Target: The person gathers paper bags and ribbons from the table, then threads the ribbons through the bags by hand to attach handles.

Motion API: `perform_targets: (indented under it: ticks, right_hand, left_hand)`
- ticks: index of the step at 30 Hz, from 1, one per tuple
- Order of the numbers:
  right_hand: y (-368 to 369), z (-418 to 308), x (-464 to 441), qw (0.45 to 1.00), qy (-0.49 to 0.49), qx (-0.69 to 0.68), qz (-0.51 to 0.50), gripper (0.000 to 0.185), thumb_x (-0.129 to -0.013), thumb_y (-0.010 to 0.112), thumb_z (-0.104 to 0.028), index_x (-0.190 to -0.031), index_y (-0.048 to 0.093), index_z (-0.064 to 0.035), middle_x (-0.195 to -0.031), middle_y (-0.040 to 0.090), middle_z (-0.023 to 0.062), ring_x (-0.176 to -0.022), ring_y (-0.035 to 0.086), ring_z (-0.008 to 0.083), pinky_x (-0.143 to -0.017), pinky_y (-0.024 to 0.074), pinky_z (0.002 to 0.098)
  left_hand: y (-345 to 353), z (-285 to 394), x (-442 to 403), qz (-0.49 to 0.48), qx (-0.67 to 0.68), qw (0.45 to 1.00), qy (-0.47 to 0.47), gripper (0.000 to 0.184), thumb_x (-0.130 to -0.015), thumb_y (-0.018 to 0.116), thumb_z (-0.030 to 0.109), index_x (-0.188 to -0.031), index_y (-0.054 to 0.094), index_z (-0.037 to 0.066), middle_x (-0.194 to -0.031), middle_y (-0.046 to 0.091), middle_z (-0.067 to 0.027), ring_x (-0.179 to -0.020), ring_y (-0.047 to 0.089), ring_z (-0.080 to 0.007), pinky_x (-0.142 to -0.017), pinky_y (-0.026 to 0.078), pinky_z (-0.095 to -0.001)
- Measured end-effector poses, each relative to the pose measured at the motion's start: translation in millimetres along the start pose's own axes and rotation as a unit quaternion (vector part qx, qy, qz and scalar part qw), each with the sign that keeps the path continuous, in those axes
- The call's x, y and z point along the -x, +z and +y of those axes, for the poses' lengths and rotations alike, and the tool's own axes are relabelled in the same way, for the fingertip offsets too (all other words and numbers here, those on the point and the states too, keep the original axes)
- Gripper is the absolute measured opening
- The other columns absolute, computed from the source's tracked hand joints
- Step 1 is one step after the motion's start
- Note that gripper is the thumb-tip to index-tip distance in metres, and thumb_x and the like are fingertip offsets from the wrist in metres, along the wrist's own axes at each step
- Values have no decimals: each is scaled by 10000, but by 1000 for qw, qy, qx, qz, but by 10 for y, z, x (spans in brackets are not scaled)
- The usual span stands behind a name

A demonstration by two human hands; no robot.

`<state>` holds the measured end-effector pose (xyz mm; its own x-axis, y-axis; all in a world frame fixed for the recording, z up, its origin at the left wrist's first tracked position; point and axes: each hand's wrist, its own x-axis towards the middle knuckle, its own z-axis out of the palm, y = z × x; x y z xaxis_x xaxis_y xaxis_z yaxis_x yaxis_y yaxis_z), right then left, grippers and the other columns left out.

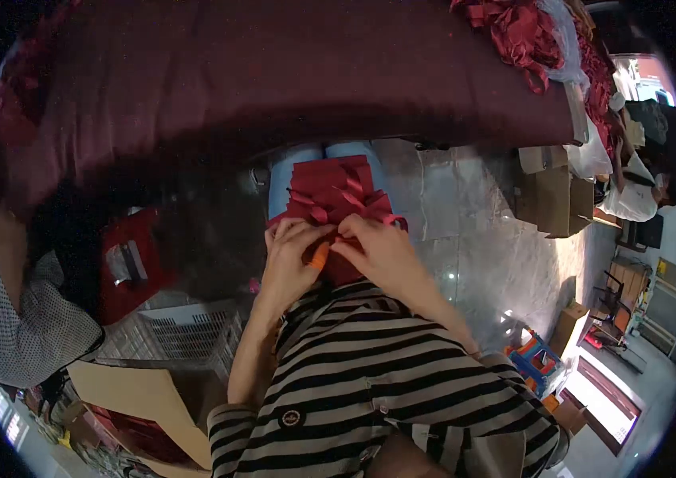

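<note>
A dark red cloth piece with ribbon strips (330,179) lies across my lap over light blue jeans. My left hand (290,253) is closed on its near part, fingertips pinching the cloth. A small orange object (320,256) shows against the left thumb; its kind I cannot make out. Close beside it, my right hand (379,248) pinches the same cloth between thumb and forefinger. The fingertips of both hands nearly meet. Loose red ribbon ends stick out just beyond the fingers, and what lies under the fingertips is hidden.
A table with a dark red cover (274,72) stands ahead, with a red ribbon heap (521,36) at its right. Left are a person's patterned sleeve (35,319), a plastic crate (186,334) and an open carton (127,390). A cardboard box (549,195) and another person (637,195) are right.
</note>
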<state>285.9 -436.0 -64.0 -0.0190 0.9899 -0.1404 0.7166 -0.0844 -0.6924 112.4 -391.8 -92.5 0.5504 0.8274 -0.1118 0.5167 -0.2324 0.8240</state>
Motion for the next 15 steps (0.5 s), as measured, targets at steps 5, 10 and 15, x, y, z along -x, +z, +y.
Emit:
perform_targets:
  ticks: [5,10,15]
  right_hand:
    - [-275,42,-380,991,-71,102,58,217,-841,625,-208,-990,551,-71,-862,633,122,-724,646,322,-567,513,422]
    - [26,366,-611,949,-30,290,-124,288,-818,579,-162,-1082,558,-49,-912,631,135,-781,650,326,-612,512,434]
    - [-203,224,-599,984,-103,131,-61,238,-823,479,-61,-1043,563,-27,-996,613,165,-921,607,369,-729,499,447]
  left_hand:
    - [-23,124,-73,-2,-10,1000,28,253,-780,666,157,-1018,698,77,-922,657,-69,-974,535,-242,-941,306,-380]
    - [75,159,-34,0,-58,998,2,238,-776,718,224,-959,696,72,-898,624,-79,-1004,511,-265,-1004,266,-450]
    - [182,169,-99,35,-109,993,30,210,-744,736,204,-900,698,69,-806,614,-54,-929,515,-246,-977,282,-439]
